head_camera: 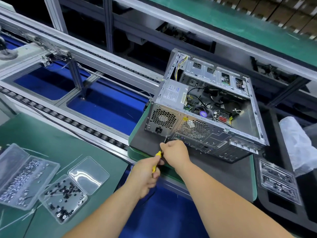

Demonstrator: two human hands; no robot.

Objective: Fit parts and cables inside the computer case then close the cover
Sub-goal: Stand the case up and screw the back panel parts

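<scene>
An open silver computer case (171,107) lies on its side on a dark mat, its rear panel facing me and its top side uncovered, showing cables, a fan and a board inside. My left hand (145,176) grips the yellow handle of a screwdriver (157,160). The thin shaft points up at the rear panel, just below the power supply socket (158,130). My right hand (175,152) pinches the shaft near its tip, close against the panel. No cover is on the case.
Two clear plastic boxes hold screws on the green mat at the lower left: silver ones (18,177) and black ones (63,198). A roller conveyor (72,121) runs behind. A clear tray (277,181) and a plastic bag (298,143) lie at the right.
</scene>
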